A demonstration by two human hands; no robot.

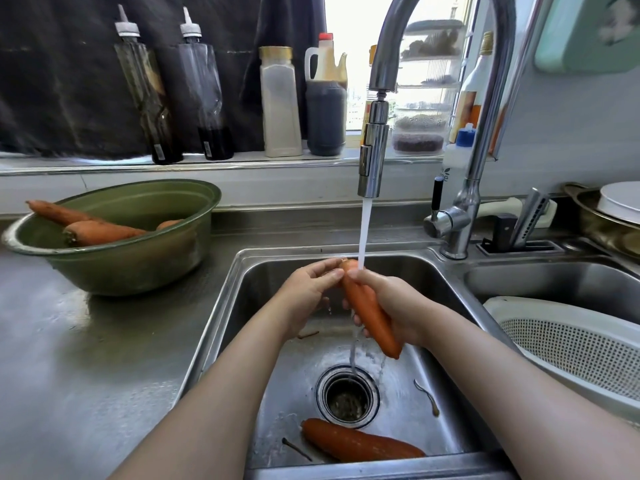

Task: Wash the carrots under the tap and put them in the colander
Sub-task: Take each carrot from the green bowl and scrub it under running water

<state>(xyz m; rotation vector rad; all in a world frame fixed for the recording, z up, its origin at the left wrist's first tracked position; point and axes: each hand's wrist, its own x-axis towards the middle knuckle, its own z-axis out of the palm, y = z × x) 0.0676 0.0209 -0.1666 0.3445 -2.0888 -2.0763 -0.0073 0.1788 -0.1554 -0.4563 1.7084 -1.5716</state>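
An orange carrot (369, 311) is held upright over the sink (249, 271), its top end under the running tap (372, 157). My right hand (398, 306) grips its body from the right. My left hand (308, 292) touches its top end with the fingertips. A second carrot (360, 443) lies on the sink floor near the front edge. A green bowl (138, 258) on the left counter holds three more carrots (100, 232). The white colander (581, 344) sits in the right basin with nothing visible in it.
Water falls from the tap spout into the drain (348, 396). Thin root scraps lie on the sink floor. Sauce bottles and jars (280, 105) line the windowsill behind. A knife block (519, 233) and a pan with a white plate (616, 216) stand at the right.
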